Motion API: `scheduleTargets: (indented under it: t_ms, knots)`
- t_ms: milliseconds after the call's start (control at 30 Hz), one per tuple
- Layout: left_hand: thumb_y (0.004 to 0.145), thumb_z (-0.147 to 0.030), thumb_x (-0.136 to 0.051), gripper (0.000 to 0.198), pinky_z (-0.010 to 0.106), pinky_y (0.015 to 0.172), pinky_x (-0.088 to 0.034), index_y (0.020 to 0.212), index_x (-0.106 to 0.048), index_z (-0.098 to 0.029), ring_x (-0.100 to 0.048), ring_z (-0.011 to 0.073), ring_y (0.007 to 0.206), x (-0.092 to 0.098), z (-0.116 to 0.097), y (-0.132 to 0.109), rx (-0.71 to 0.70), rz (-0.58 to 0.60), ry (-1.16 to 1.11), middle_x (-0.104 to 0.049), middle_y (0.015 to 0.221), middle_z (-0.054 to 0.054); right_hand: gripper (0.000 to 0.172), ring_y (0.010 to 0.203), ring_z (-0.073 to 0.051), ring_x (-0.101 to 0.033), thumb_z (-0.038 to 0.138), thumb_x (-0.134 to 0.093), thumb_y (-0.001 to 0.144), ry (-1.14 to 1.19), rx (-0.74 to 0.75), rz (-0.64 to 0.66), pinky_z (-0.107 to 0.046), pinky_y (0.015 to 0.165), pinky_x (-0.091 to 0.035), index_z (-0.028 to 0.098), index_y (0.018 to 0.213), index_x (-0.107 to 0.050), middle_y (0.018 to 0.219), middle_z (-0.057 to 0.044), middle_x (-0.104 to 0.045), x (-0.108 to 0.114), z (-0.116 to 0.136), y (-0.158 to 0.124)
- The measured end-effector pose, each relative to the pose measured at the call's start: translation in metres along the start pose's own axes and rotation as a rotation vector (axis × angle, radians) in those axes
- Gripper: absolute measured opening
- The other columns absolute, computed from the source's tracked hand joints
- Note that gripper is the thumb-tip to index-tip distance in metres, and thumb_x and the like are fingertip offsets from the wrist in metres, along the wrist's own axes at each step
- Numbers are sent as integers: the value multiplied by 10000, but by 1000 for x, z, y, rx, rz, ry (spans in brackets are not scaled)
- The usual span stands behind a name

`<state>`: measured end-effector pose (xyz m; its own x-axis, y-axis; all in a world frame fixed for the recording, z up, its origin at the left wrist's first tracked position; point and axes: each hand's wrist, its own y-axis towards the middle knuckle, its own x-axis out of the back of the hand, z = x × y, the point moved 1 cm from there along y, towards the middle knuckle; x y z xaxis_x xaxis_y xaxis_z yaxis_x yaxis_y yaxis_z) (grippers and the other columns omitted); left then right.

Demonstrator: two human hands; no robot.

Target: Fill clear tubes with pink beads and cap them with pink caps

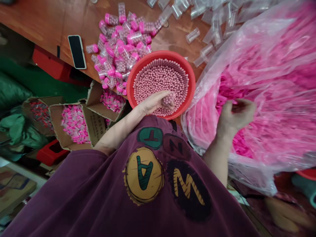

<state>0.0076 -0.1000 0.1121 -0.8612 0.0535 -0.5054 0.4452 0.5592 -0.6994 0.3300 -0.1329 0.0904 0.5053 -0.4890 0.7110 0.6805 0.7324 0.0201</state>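
Observation:
My left hand [155,101] reaches into a red bowl [189,88] full of small pink balls and is closed round a clear vial filled with them [169,98]. My right hand [236,113] is curled shut inside a large clear plastic bag [269,59] of pink caps; what its fingers hold is hidden. A heap of filled vials with pink caps [123,46] lies on the wooden table [51,19] just beyond the bowl.
Empty clear vials [212,23] are scattered at the table's far side. A black phone [77,51] lies near the table's left edge. Open cardboard boxes [74,123] with capped vials stand below the table on the left.

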Motion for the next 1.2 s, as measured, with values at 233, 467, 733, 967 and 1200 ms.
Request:
scheduleTargets:
  t_ms: [233, 467, 733, 967, 1200]
  knots:
    - [1167, -457, -568, 372, 201, 510, -444, 1140, -775, -149, -751, 137, 611, 2, -5, 1, 108, -81, -27, -797, 769, 38, 229, 966, -212, -755, 301, -685, 1009, 500, 35, 451, -442, 998, -680, 259, 1235, -697, 1141, -64, -795, -74, 54, -67]
    - [1070, -372, -676, 216, 175, 527, -443, 1155, -765, -194, -760, 111, 668, 26, -2, -5, -12, -204, -1, -805, 823, -3, 227, 1273, -404, -685, 172, -590, 1058, -415, 467, 950, -590, 1183, -560, 179, 1122, -807, 1309, -236, -794, -94, 61, -79]
    - [1197, -546, -578, 444, 197, 568, -522, 1365, -796, -198, -813, 144, 760, 37, -2, -6, 2, -233, -94, -864, 986, 64, 382, 1327, -465, -616, 275, -578, 1133, -633, 684, 1060, -613, 1159, -469, 71, 1369, -798, 1402, -327, -776, -119, 77, -105]
    - [1179, -606, -610, 517, 301, 809, -692, 1430, -816, -203, -887, 252, 1104, 56, -3, -13, -65, -280, -84, -878, 1124, 105, 394, 1342, -443, -635, 366, -548, 1185, -568, 566, 963, -596, 1197, -470, 95, 1395, -742, 1416, -309, -764, -151, 73, -110]
    - [1059, -362, -726, 281, 231, 625, -536, 1233, -828, -166, -772, 129, 750, 71, 6, -14, -77, -365, -138, -850, 950, 43, 170, 1097, -304, -684, 320, -630, 1138, -213, 417, 932, -495, 1088, -567, 243, 986, -635, 1111, -157, -775, -170, 59, -105]
